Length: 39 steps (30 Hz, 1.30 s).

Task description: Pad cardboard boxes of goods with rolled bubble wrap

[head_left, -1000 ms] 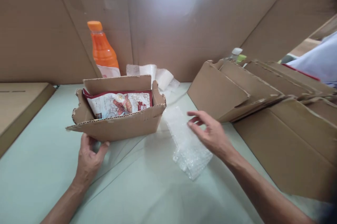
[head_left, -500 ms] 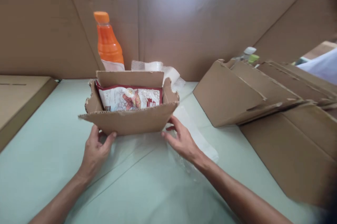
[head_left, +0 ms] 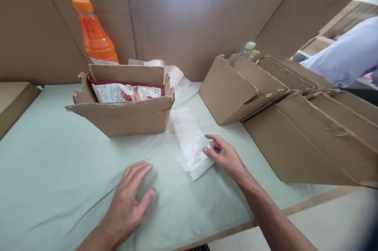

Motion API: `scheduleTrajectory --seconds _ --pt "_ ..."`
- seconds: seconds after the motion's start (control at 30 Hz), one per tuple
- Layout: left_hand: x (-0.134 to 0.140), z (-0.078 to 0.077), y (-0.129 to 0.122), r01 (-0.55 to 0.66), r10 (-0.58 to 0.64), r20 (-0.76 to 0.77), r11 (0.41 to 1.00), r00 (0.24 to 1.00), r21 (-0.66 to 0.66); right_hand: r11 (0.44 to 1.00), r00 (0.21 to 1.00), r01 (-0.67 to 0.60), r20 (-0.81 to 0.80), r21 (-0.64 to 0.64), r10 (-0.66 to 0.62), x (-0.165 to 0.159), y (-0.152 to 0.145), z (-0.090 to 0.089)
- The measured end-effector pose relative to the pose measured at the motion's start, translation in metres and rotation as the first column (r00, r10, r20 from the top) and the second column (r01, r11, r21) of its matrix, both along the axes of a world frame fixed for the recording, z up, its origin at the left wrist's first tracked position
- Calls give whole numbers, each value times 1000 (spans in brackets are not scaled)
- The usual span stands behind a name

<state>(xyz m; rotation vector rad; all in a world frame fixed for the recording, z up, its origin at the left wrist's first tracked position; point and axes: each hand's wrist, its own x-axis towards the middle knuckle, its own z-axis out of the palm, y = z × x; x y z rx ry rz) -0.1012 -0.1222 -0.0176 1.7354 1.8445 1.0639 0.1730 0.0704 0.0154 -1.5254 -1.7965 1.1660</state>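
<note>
A strip of bubble wrap (head_left: 191,144) lies on the green-covered table in front of me. My right hand (head_left: 224,156) is at its right edge, thumb and forefinger apart and curved over the plastic; the other fingers are partly hidden. My left hand (head_left: 130,196) hovers low over the cloth, fingers stretched forward and thumb spread, holding nothing. Beyond it stands an open cardboard box (head_left: 136,119) with a jagged rim. Inside the box leans a white and dark red printed packet (head_left: 126,91), its lower part hidden by the front wall.
An orange bottle (head_left: 99,40) and more bubble wrap (head_left: 175,76) stand behind the box. Several open cardboard boxes (head_left: 307,137) fill the right side. A flat cardboard piece (head_left: 14,99) lies left. Another person's pale sleeve (head_left: 345,54) shows far right.
Both hands have left the box and come nearer to me. My right hand has reached the bubble wrap. The view has swung right, showing the table's front edge.
</note>
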Motion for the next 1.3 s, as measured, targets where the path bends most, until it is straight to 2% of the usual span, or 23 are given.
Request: scheduleTrajectory --seconds 0.07,0.13,0.2,0.23,0.33,0.4,0.47,0.5,0.57,0.67,0.73,0.9,1.0,1.07,1.13,1.23,1.3 --pt "25 2 6 62 -59 63 997 996 -49 990 951 16 -304 -138 -57 -25 -19 4" --pt "41 5 10 47 -28 172 993 985 -108 949 840 -17 -520 -314 -157 -47 -41 12" --pt "48 7 10 -20 57 306 992 950 -122 886 755 -88 -611 -456 -240 -58 -63 18" --pt "49 8 9 -58 97 379 992 920 -112 854 737 -127 -624 -505 -259 -60 -73 19" --pt "44 11 1 -110 161 599 987 785 -120 796 762 -224 -610 -563 -217 -56 -93 13" --pt "40 13 -7 -51 193 728 976 657 -213 813 821 -258 -561 -523 -100 -50 -96 5" --pt "37 18 -17 15 265 801 946 537 -324 854 889 -282 -454 -438 60 -43 -93 0" --pt "36 20 -23 24 306 812 930 497 -366 880 916 -292 -373 -376 145 -40 -89 0" --pt "32 26 -36 -15 384 799 904 463 -427 931 951 -295 -159 -214 265 -35 -78 5" --pt "25 32 -54 -67 468 759 867 452 -494 960 958 -269 123 72 260 -39 -55 20" --pt "21 33 -62 -66 489 739 851 464 -522 947 958 -253 189 197 217 -56 -35 27" --pt "17 27 -66 -41 480 677 831 558 -555 906 954 -290 163 308 250 -130 28 21" --pt "16 21 -70 27 475 696 816 538 -577 883 956 -293 146 367 256 -153 55 14" --pt "15 20 -74 90 481 722 799 497 -594 878 962 -269 157 395 224 -146 60 11" --pt "14 19 -78 140 486 736 783 471 -606 880 955 -270 222 391 195 -126 56 5" --pt "13 20 -79 191 474 736 763 484 -617 869 891 -329 427 369 156 -89 39 -7" --pt "15 22 -78 237 440 740 755 510 -612 839 839 -391 521 379 156 -77 26 -14"
